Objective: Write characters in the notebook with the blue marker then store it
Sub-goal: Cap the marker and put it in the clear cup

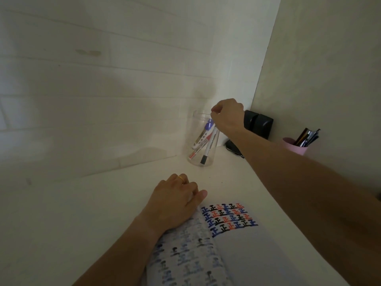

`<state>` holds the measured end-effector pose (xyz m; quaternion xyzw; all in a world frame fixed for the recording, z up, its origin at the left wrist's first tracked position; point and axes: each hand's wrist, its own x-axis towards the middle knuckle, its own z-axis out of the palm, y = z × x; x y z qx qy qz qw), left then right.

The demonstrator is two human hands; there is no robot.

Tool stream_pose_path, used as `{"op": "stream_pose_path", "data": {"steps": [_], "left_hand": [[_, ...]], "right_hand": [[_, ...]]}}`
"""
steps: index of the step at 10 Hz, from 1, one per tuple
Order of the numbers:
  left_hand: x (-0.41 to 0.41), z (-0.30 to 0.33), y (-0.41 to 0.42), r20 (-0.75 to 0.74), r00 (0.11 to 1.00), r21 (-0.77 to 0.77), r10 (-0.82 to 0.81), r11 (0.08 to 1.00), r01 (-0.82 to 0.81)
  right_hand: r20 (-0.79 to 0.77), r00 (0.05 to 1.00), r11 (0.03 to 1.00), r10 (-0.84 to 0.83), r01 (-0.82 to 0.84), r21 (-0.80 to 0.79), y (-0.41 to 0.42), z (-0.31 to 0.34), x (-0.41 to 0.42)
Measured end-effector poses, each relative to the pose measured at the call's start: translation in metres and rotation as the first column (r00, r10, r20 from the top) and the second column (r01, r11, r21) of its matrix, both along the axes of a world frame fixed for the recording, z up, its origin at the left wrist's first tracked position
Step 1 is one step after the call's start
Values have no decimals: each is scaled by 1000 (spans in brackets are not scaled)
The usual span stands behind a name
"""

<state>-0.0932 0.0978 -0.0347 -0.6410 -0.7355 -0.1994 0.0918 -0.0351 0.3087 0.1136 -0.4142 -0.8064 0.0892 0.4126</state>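
Note:
The open notebook (237,240) lies at the near edge of the white desk, with rows of blue, red and black characters on its right page. My left hand (175,203), wearing a gold ring, rests flat on the top of the left page and holds nothing. My right hand (226,116) reaches over the clear plastic jar (198,129) by the wall. Its fingertips pinch the top of the blue marker (208,126), which leans inside the jar, blue cap up. A red marker (195,151) and a black marker (206,153) lean in the same jar.
A black box-like object (258,123) stands in the corner behind my right hand, and a dark flat item (234,148) lies below it. A pink cup (294,146) of pens stands at the right wall. White desk (103,203) spreads to the left.

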Motion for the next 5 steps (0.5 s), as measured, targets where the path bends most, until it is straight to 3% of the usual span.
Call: {"op": "stream_pose_path", "data": {"steps": [1,3,4,5], "left_hand": [[-2,-2,1,4,1000,21,18,1000,-18],[12,6,-6,37,996,-19,86,996,-86],[32,16,-23,121,988,-114,97,990,-83],[52,15,-60,85,990,-11,110,994,-109]], "right_hand": [[-35,999,999,36,-34,42,-23,-8,15],[135,983,987,121,-134,88,-101,-54,88],[201,977,997,74,-73,-13,-136,-62,131],[299,953,990,52,-10,-140,-165,-70,178]]}}
